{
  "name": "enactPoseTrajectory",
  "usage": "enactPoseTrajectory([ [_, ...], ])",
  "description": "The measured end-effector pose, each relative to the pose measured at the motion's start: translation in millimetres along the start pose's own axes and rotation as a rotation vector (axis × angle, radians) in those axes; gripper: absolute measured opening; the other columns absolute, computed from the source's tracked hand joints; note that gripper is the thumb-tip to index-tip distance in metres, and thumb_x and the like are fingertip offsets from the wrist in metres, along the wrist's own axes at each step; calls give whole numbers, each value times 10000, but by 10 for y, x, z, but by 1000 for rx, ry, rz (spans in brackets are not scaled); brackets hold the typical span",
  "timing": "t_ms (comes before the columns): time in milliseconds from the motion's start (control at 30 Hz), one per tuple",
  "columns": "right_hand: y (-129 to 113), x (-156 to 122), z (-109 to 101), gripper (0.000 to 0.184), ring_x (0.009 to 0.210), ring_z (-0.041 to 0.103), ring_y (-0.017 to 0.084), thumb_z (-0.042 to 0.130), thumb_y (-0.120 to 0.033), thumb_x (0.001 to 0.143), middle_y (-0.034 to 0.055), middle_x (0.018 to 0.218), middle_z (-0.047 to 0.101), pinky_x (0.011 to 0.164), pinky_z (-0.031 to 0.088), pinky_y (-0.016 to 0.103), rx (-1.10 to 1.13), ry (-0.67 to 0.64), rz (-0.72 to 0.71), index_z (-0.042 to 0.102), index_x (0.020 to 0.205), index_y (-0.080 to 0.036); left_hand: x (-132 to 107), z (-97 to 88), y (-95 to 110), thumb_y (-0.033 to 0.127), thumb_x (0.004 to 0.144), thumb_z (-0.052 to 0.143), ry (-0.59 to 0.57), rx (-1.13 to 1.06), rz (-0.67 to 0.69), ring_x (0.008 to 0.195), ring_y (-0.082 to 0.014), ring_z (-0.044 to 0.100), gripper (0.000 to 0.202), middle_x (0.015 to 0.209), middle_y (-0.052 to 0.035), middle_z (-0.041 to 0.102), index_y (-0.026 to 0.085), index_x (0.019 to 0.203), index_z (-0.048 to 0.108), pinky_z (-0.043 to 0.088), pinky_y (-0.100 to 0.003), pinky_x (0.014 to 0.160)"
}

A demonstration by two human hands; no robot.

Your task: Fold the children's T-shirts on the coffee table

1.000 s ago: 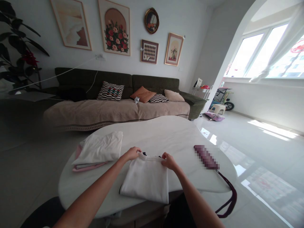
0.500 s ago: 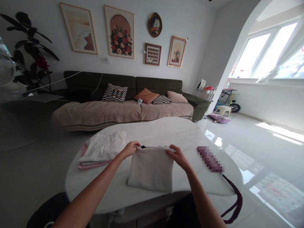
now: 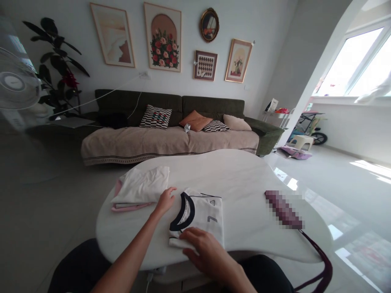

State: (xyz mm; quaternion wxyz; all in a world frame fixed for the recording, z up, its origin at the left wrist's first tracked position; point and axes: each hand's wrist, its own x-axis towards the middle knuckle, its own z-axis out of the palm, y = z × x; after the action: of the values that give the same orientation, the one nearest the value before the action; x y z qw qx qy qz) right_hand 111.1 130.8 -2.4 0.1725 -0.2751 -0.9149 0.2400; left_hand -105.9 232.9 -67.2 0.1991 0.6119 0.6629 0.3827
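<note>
A folded white T-shirt [image 3: 204,211] with a dark collar lies face up on the white oval table [image 3: 238,175] near its front edge. My left hand [image 3: 165,200] rests at the shirt's left edge by the collar, fingers stretched out. My right hand [image 3: 203,248] lies flat on the shirt's near edge, fingers spread. Left of the shirt sits a pile of folded clothes [image 3: 142,188], white on top of pink.
A blurred dark object [image 3: 284,209] with a maroon strap [image 3: 320,264] hanging off the edge lies on the table's right. Behind stands a green sofa [image 3: 171,126] with cushions. A fan [image 3: 15,81] and plant [image 3: 58,69] are at left; glossy floor [image 3: 351,191] at right.
The shirt has been turned over so its collar and print face up. My right hand moved from the far edge to the near edge. The view shifted left.
</note>
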Motion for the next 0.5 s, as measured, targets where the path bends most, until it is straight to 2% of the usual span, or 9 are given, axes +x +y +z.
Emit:
enactPoseTrajectory([
  [67,339,8,-102,316,1016,539,147,377,-214,847,17,1136,576,874,395,243,-19,67,72,539,1113,-266,-313,58,-54,111,721,437,26,19,-3,1070,-188,518,345,1102,-86,594,159,1036,570,362,-354,977],
  [133,713,10,-168,362,1170,434,178,390,-219,838,40,1271,491,972,323,307,-111,96,130,520,1174,-246,-614,128,-64,171,756,433,49,25,39,1095,-194,499,325,1125,-89,579,171,1048,574,353,-361,991],
  [200,1027,-22,-131,451,1289,255,228,450,-295,816,42,1378,360,1035,221,399,-191,15,166,446,1264,-256,-855,200,-93,232,780,427,79,23,91,1099,-201,497,311,1130,-87,573,187,1046,584,370,-373,984],
  [267,1218,-83,6,519,1326,123,253,451,-385,815,18,1423,265,1046,153,465,-233,-77,222,361,1319,-293,-1013,252,-170,278,794,426,113,20,118,1087,-208,508,312,1124,-89,573,192,1047,586,392,-385,970],
  [300,1261,-115,98,523,1331,88,253,425,-414,827,3,1433,237,1046,139,478,-248,-89,263,330,1331,-312,-1062,266,-222,294,799,424,130,19,116,1083,-210,512,319,1122,-90,573,191,1056,582,398,-389,966],
  [367,1257,-161,289,501,1334,59,241,370,-424,851,-21,1441,210,1048,130,478,-290,-31,375,302,1339,-333,-1115,272,-323,321,808,418,151,20,108,1079,-210,516,335,1125,-88,570,189,1076,569,404,-390,964],
  [500,1057,-130,602,497,1330,71,267,338,-391,864,23,1438,223,1040,145,497,-380,205,696,323,1345,-267,-1129,261,-432,351,814,417,176,32,118,1103,-210,501,351,1153,-70,559,209,1108,545,390,-391,984],
])
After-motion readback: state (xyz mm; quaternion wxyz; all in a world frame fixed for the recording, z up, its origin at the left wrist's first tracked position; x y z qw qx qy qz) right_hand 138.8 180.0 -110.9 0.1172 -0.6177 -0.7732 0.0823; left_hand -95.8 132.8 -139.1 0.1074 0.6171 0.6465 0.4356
